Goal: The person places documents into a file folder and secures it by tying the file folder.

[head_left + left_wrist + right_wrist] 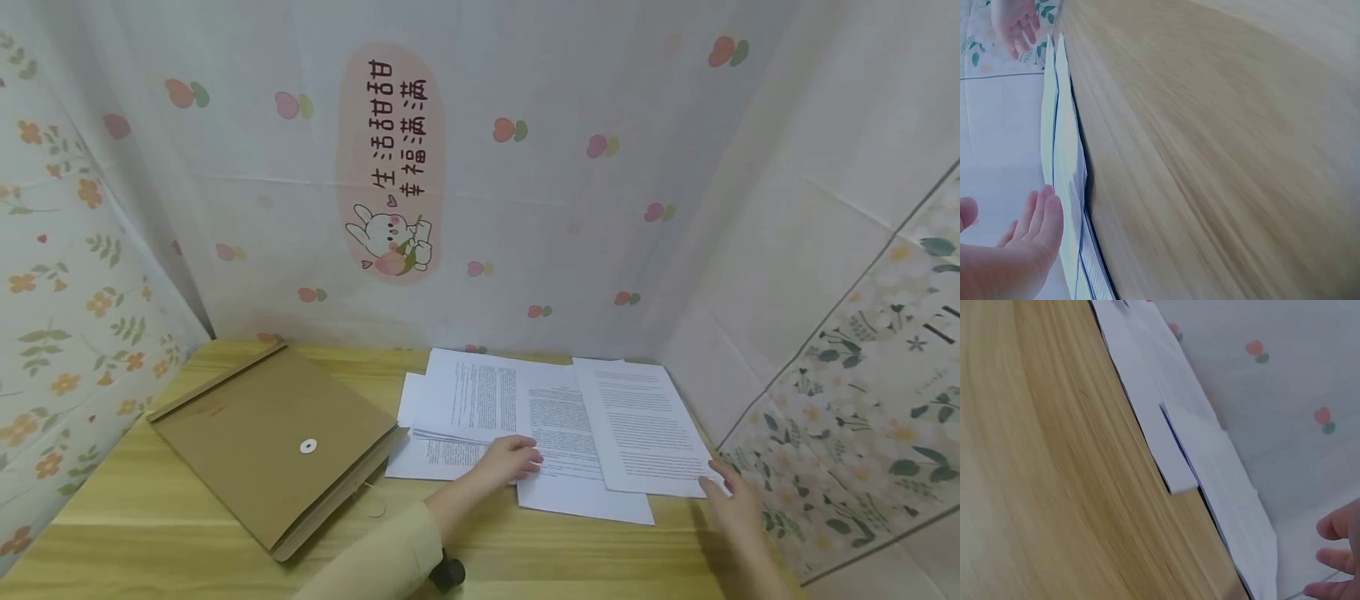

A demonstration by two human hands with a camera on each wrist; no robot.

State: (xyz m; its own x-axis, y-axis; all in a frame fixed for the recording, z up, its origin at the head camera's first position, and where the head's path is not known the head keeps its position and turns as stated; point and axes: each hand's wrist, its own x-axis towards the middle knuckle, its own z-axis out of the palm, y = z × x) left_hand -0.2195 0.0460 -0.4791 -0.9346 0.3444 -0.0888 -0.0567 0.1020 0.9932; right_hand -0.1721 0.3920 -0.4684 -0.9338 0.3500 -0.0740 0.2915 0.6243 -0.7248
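Several printed paper sheets lie overlapping on the table: a right-hand stack (648,429), middle sheets (558,408) and left sheets (468,392), some with edges lifted or slightly fanned. My left hand (510,460) is over the front of the middle sheets, fingers extended and relaxed. In the left wrist view, those fingers (1047,225) are beside the paper edges; contact cannot be told. Near the front right corner of the right-hand stack is my right hand (735,504), thumb and fingers spread. The right wrist view shows its fingers (1335,557) apart from the paper, holding nothing.
A brown kraft document envelope (262,442) with a white round button lies at the left, its open side towards the papers. A thin string loop (375,507) hangs from it. Printed curtains (562,183) stand behind the wooden table (570,558) and along both sides.
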